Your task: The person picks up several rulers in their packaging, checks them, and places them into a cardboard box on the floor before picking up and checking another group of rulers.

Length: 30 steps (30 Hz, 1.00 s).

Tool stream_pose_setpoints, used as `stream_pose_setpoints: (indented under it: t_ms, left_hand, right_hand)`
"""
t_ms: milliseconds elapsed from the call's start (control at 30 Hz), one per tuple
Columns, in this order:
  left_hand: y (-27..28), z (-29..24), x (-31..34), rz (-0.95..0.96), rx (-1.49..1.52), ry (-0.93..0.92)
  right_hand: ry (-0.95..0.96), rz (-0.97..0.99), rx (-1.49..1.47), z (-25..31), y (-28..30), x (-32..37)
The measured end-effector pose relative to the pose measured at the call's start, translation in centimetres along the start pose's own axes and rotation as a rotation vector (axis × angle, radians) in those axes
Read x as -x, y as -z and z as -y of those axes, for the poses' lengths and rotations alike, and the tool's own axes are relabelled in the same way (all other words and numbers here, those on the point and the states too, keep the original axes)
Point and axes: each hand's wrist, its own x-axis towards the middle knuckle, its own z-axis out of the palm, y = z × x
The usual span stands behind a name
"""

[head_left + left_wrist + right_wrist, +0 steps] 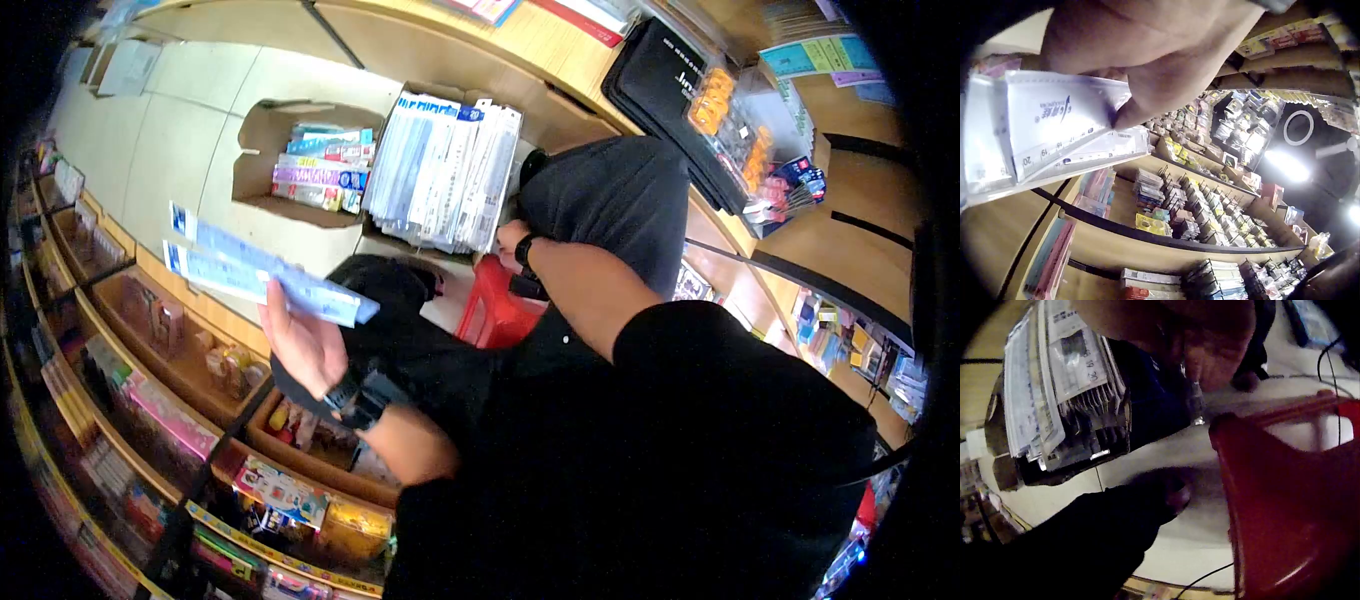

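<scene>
My left hand (305,345) holds a few packaged rulers (270,275), thumb on top, out over the floor to the left. In the left wrist view the rulers (1060,119) show printed numbers and a blue logo under clear wrapping. My right hand (512,240) is down at the near right corner of a carton packed with upright packaged rulers (435,170). Seen from the right wrist, the fingers of that hand (1210,344) are curled, and a clear plastic piece (1197,406) sticks out below them. The rulers in the carton (1072,356) stand beside it.
A second open carton (255,165) with colourful packages stands left of the rulers. A red plastic stool (490,305) is between the person's legs. Shelves of goods (160,380) run along the left; a wooden shelf (560,50) with a black case (660,100) is at upper right.
</scene>
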Motion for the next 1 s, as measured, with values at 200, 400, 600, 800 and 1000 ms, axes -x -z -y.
stream_pose_setpoints:
  t_ms: [200,400,600,800,1000]
  left_hand:
    - [1.8,1.4,1.6,-0.126,0.031,0.063]
    - [3.9,2.0,1.1,-0.182,-0.048,0.118]
    - [5.2,2.6,-0.2,-0.269,-0.108,0.168]
    - [4.5,3.3,-0.7,-0.318,-0.137,0.178]
    - [3.1,3.7,-0.9,-0.299,-0.144,0.153]
  right_hand:
    - [-0.104,-0.062,-0.198,0.7,1.2,0.1]
    - [-0.173,-0.059,-0.211,-1.3,-0.5,-0.8]
    - [-0.216,-0.051,-0.188,-1.6,-1.0,-3.1]
    - [-0.243,-0.063,-0.181,-0.9,-1.4,-4.1]
    - [-0.254,-0.079,-0.185,-0.3,-1.6,-4.8]
